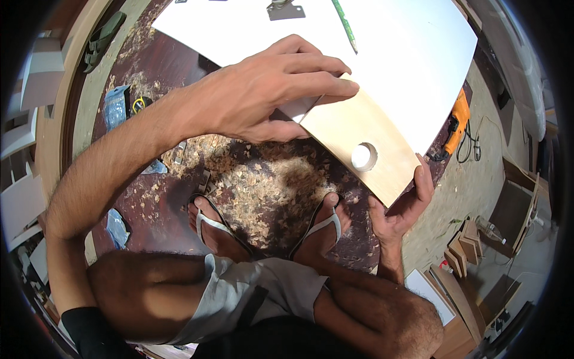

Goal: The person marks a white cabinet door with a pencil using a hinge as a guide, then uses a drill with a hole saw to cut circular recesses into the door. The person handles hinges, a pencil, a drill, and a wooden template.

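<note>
L hand (281, 90) at the upper-L end of a pale wood piece (357, 127): fingers stretched over the far corner, index tip on the top face by the edge, thumb apart from them at the near-L corner. Span fairly wide, approx. the width of the piece. Thumb contact partly hidden, can't tell how firm.

R hand (403, 215) at the opposite, lower-R end: palm up, fingertips at the far corner, thumb at the near one, end of the wood between. Also wide-ish, holding the piece; undersides of fingers not all visible.

Wood piece slants upper L to lower R, at the near edge of a white panel (412, 66), partly overlapping it in view. Round hole (363, 157) nearer the R-hand end, bright white inside; can't tell if it goes right thru.

On panel: green pencil (345, 25), metal hinge part (287, 11). Orange power tool (457, 122) just off panel's R side. Shavings (257, 179) btwn the feet.
</note>
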A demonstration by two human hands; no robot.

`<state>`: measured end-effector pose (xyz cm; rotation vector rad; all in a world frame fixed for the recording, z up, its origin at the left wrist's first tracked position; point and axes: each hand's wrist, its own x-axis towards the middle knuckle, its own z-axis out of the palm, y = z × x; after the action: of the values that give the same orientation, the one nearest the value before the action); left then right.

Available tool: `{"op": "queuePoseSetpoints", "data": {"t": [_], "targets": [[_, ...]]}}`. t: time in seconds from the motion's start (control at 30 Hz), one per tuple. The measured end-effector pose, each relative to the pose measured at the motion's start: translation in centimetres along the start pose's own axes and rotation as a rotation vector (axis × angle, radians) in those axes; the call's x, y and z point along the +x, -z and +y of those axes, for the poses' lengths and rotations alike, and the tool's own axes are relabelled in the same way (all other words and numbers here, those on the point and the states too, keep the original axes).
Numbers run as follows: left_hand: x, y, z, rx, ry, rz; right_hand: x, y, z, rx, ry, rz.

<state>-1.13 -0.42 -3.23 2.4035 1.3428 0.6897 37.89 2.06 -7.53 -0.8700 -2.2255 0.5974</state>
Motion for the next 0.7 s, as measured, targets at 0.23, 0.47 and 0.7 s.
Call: {"op": "queuePoseSetpoints", "data": {"t": [0.23, 0.47, 0.7], "targets": [[0.1, 0.8, 0.5, -0.060, 0.005, -0.017, 0.0, 0.2, -0.2, -0.038, -0.008, 0.001], [0.7, 1.6, 0.8, -0.028, 0.035, -0.112, 0.8, 0.0, -0.5, -0.108, 0.029, 0.061], [1.2, 2.4, 1.4, -0.068, 0.108, -0.176, 1.2, 0.1, -0.8, -0.216, 0.074, 0.062]]}}
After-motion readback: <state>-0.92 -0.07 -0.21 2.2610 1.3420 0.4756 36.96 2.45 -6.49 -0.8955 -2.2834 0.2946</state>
